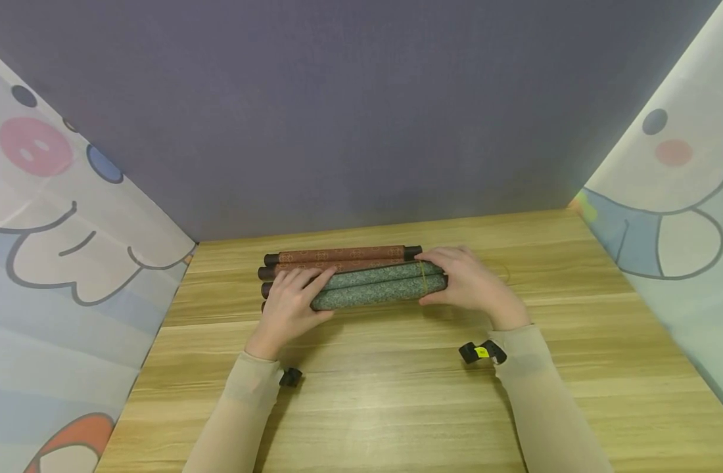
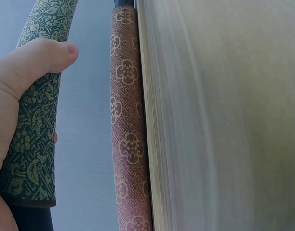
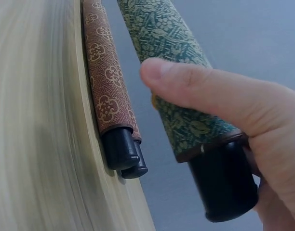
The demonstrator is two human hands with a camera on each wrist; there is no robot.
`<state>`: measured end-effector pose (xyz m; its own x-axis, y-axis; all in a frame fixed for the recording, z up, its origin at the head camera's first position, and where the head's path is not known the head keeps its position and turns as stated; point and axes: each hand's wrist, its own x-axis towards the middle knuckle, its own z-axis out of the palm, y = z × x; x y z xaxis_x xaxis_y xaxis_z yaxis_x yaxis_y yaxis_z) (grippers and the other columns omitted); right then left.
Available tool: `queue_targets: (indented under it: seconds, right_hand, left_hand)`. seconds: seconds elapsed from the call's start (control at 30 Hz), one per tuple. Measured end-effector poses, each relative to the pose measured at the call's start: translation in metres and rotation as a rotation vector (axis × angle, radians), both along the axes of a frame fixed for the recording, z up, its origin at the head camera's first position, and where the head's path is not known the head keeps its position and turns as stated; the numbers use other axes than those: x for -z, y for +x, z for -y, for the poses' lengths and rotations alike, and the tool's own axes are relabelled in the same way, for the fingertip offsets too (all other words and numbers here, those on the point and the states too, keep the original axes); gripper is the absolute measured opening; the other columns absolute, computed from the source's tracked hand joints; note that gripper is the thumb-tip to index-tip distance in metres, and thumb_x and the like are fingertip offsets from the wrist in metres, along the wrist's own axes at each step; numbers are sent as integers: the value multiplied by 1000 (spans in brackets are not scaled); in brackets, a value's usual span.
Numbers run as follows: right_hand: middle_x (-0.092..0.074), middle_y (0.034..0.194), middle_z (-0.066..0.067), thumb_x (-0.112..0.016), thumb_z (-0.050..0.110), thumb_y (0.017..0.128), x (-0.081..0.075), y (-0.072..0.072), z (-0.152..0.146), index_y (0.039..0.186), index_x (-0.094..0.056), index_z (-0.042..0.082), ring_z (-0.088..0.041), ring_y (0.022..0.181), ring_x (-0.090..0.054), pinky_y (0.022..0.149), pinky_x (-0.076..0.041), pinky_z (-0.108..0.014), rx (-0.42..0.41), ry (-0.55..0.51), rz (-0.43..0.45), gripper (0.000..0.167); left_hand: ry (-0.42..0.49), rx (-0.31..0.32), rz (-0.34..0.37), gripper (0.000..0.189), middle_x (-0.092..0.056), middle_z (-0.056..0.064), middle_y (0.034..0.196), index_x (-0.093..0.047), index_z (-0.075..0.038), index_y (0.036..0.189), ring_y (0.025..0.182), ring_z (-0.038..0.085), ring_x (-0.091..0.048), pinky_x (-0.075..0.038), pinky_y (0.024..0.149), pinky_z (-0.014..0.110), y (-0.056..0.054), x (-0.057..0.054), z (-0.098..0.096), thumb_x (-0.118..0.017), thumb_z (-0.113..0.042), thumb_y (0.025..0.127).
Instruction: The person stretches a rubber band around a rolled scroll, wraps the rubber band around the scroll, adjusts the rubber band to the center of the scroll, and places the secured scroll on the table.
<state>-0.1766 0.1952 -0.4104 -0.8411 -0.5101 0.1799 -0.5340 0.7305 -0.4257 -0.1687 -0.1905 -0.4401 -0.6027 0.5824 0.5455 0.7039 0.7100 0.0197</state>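
Two green patterned scrolls (image 1: pixel 376 298) lie side by side between my hands, raised off the table in the wrist views. My left hand (image 1: pixel 287 305) grips them near their left end, with its thumb across the green fabric. At the other end my right hand (image 1: pixel 470 282) holds them, thumb along the cloth just above a black end knob (image 3: pixel 224 180). A thin yellow band (image 1: pixel 424 278) loops around the pair close to the right fingers. Just behind are two red-brown scrolls (image 1: pixel 344 254) with gold motifs and black ends, resting on the table and partly hidden by the green ones.
The wood-grain table (image 1: pixel 361 394) reaches up to a grey-purple panel (image 1: pixel 361 131) at the back. Cartoon-printed sheets (image 1: pixel 675 249) stand at both sides. A thin loop (image 1: pixel 506 270) lies on the table beyond the right hand. Small black devices (image 1: pixel 482 353) sit at both wrists.
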Motion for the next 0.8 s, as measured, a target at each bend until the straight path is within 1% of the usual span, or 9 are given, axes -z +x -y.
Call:
queue_targets:
  seconds: [0.1, 0.27, 0.3, 0.4, 0.5, 0.57, 0.67, 0.8]
  right_hand:
    - [-65, 150, -21, -102, 43, 75, 0, 0, 1, 152, -63, 4, -43, 140, -59, 122, -32, -70, -9, 2, -27, 94]
    - [-66, 149, -20, -101, 46, 75, 1, 2, 5, 151, -63, 2, -41, 138, -62, 120, -35, -69, -26, 43, -69, 95]
    - [-66, 149, -20, -100, 46, 76, 2, 2, 7, 152, -63, 2, -40, 137, -63, 119, -36, -69, -31, 52, -77, 95]
    - [-68, 148, -17, -98, 47, 79, 4, 4, 16, 152, -63, 3, -38, 136, -64, 117, -39, -68, -69, 54, -93, 93]
    - [-68, 147, -15, -98, 46, 79, 7, 5, 27, 153, -63, 5, -36, 135, -65, 116, -40, -68, -112, 39, -109, 91]
    - [-69, 146, -14, -100, 45, 77, 7, 6, 31, 153, -64, 7, -36, 134, -65, 117, -40, -68, -124, 23, -109, 92]
    - [-69, 147, -13, -102, 44, 75, 4, 7, 33, 153, -64, 8, -35, 135, -64, 119, -39, -67, -104, 6, -90, 94]
    - [-66, 150, -13, -102, 45, 74, 1, 8, 30, 154, -64, 9, -37, 138, -62, 122, -37, -65, -68, -3, -53, 96]
  left_hand:
    - [5, 3, 1, 97, -75, 16, 124, -70, -11, 148, 106, 42, -72, -56, 91, 63, 0, 0, -1, -110, -37, 63]
    - [10, 4, -3, 97, -74, 15, 124, -71, -12, 147, 108, 43, -72, -56, 90, 63, -1, 1, -2, -110, -37, 62]
    - [11, 8, -1, 97, -74, 15, 123, -71, -12, 147, 107, 42, -72, -56, 89, 62, -1, 1, -3, -110, -36, 62]
    - [9, 26, 7, 96, -74, 14, 123, -71, -11, 147, 105, 40, -72, -55, 85, 60, -1, 1, -5, -110, -36, 62]
    - [3, 43, 21, 96, -74, 14, 123, -71, -12, 147, 104, 39, -72, -56, 85, 61, -1, 1, -7, -110, -36, 63]
    - [1, 45, 27, 96, -74, 14, 123, -70, -12, 148, 105, 39, -72, -56, 88, 65, 0, 1, -7, -109, -37, 64]
    - [1, 34, 33, 97, -74, 14, 123, -70, -12, 149, 106, 40, -72, -56, 91, 68, 1, 3, -7, -109, -38, 64]
    - [1, 24, 28, 97, -75, 15, 123, -70, -11, 148, 106, 39, -72, -56, 91, 66, 1, 4, -7, -109, -38, 64]
